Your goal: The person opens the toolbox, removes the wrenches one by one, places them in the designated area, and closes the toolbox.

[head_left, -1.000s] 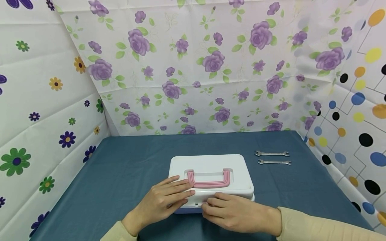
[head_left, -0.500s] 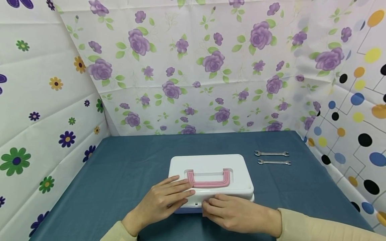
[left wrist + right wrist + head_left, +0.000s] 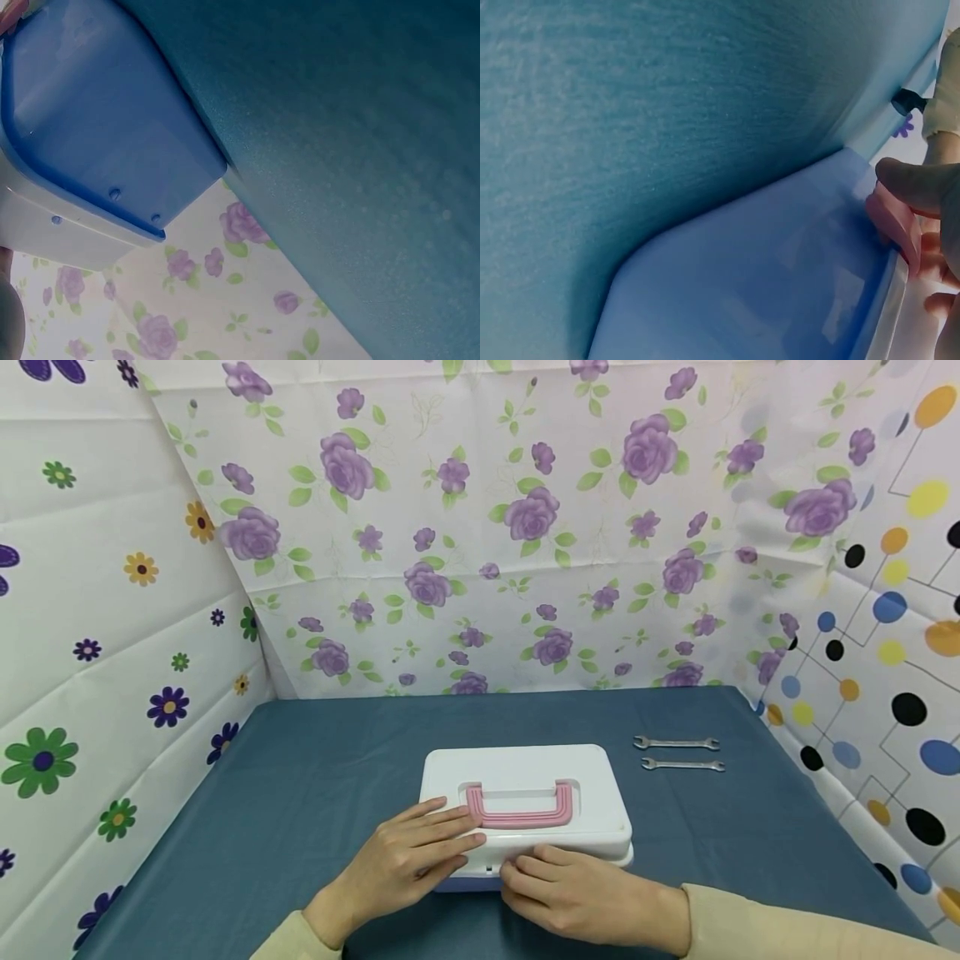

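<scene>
A plastic case with a white lid [image 3: 525, 766] and a blue base [image 3: 468, 884] sits on the table, its lid down. A pink carry handle [image 3: 525, 818] lies folded on the lid. My left hand [image 3: 416, 850] rests on the lid's front left corner, fingers straight, fingertips by the handle. At the front, my right hand [image 3: 577, 893] pinches the pink latch [image 3: 895, 225], which the head view hides; in the right wrist view my thumb [image 3: 911, 184] lies against it with fingers behind. The left wrist view catches the blue base's side [image 3: 105, 97].
Two open-ended wrenches, an upper one [image 3: 677, 743] and a lower one [image 3: 683, 765], lie to the right behind the case. A blue cloth [image 3: 337, 760] covers the table. Patterned curtains [image 3: 480, 527] hang at the back and both sides.
My right hand has shifted very slightly down and left at the latch. The left hand, the case and the wrenches look the same.
</scene>
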`<state>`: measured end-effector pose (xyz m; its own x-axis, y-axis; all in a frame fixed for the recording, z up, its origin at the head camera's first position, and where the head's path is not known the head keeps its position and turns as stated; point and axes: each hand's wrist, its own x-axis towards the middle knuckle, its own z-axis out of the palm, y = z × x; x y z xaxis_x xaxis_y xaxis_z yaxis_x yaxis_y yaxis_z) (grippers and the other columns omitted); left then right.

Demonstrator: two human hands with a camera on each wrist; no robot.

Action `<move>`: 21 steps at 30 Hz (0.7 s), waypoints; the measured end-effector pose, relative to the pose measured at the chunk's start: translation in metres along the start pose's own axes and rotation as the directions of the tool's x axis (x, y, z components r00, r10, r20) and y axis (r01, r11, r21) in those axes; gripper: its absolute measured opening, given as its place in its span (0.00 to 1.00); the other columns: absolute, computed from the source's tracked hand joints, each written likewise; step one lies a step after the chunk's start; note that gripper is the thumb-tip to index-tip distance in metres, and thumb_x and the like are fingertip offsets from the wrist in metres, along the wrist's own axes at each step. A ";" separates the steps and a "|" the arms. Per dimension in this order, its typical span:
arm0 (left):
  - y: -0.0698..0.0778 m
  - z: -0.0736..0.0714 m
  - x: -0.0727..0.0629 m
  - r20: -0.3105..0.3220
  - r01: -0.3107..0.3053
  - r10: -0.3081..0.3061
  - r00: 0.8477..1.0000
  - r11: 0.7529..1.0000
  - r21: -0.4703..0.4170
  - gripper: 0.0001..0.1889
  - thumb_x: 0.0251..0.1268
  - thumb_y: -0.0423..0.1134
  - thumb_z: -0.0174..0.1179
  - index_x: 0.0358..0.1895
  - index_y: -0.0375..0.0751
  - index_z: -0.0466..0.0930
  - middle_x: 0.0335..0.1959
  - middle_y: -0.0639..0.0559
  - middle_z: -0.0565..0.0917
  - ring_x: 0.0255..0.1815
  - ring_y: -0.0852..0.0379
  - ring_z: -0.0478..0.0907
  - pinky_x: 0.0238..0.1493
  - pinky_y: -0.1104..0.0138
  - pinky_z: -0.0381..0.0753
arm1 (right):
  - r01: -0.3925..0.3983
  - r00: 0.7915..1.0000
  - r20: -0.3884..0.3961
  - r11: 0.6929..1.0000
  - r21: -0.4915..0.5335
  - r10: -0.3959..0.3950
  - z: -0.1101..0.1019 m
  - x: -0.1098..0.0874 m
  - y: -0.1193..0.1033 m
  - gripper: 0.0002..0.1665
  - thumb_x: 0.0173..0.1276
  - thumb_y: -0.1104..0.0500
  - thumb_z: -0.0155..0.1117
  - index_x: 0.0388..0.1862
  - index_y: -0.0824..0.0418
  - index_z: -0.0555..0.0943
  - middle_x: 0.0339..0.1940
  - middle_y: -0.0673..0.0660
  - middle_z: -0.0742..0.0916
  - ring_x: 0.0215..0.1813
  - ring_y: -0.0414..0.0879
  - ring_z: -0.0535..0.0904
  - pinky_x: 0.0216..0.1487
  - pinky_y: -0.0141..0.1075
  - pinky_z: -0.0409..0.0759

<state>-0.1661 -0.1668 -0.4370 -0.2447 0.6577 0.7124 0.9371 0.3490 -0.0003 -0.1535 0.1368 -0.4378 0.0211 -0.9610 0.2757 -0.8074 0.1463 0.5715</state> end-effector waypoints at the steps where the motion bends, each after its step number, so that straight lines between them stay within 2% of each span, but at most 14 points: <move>1: 0.000 0.000 0.000 -0.001 -0.002 0.002 1.000 1.000 0.000 0.22 0.72 0.41 0.68 0.67 0.46 0.83 0.64 0.51 0.84 0.65 0.54 0.82 0.75 0.57 0.69 | -0.002 1.000 0.000 1.000 -0.005 0.002 0.001 0.000 0.000 0.22 0.89 0.58 0.40 0.60 0.51 0.84 0.62 0.51 0.82 0.57 0.43 0.76 0.60 0.35 0.74; 14: 0.000 0.001 0.000 -0.019 -0.017 0.017 1.000 1.000 0.009 0.20 0.76 0.43 0.65 0.67 0.46 0.83 0.64 0.51 0.84 0.64 0.54 0.82 0.74 0.57 0.71 | -0.007 1.000 -0.021 0.998 -0.060 0.006 0.005 0.004 -0.004 0.25 0.89 0.60 0.35 0.58 0.51 0.84 0.59 0.52 0.82 0.55 0.44 0.77 0.57 0.36 0.75; 21: 0.000 0.002 0.000 -0.030 -0.021 0.022 0.999 1.000 0.012 0.19 0.78 0.44 0.62 0.66 0.46 0.83 0.63 0.51 0.85 0.64 0.55 0.82 0.74 0.57 0.70 | -0.015 0.998 -0.064 0.998 -0.069 0.011 0.014 0.004 -0.009 0.25 0.89 0.61 0.36 0.55 0.53 0.85 0.58 0.54 0.83 0.53 0.46 0.78 0.52 0.36 0.76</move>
<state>-0.1669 -0.1660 -0.4381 -0.2168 0.6445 0.7332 0.9389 0.3433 -0.0241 -0.1543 0.1286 -0.4529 0.0497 -0.9424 0.3307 -0.7654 0.1768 0.6188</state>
